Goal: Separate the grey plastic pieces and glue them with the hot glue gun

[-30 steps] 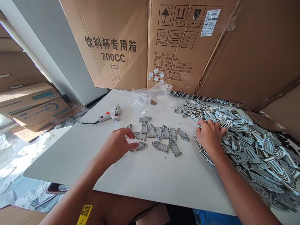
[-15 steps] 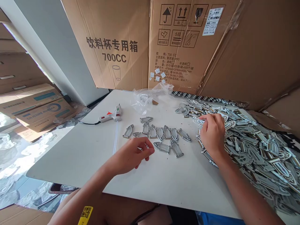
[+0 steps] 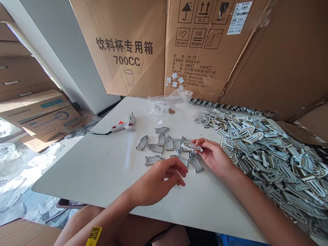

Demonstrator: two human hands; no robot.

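My right hand (image 3: pixel 217 158) pinches a small pointed-arch plastic piece (image 3: pixel 192 147), its white face with a dark pattern turned up. It is held above a group of similar grey frame-like pieces (image 3: pixel 169 143) laid out on the white table (image 3: pixel 97 174). Nearer the front edge, my left hand (image 3: pixel 160 177) hovers with fingers loosely bent and apart, nothing visible in it. It partly covers two of the laid-out pieces. A large heap of such pieces (image 3: pixel 279 164) spreads under and beyond my right forearm.
A white glue gun (image 3: pixel 125 124) with a clear glue stick (image 3: pixel 128 150) and a black cord lies on the left. Crumpled clear plastic film (image 3: pixel 164 106) sits at the back, before tall cardboard boxes (image 3: pixel 133 20). More cartons (image 3: pixel 46 118) stand on the floor at left.
My right hand has come leftward from the heap, now with a pointed-arch piece in its fingers. My left hand has shifted right and slightly nearer. The view has tilted a little.
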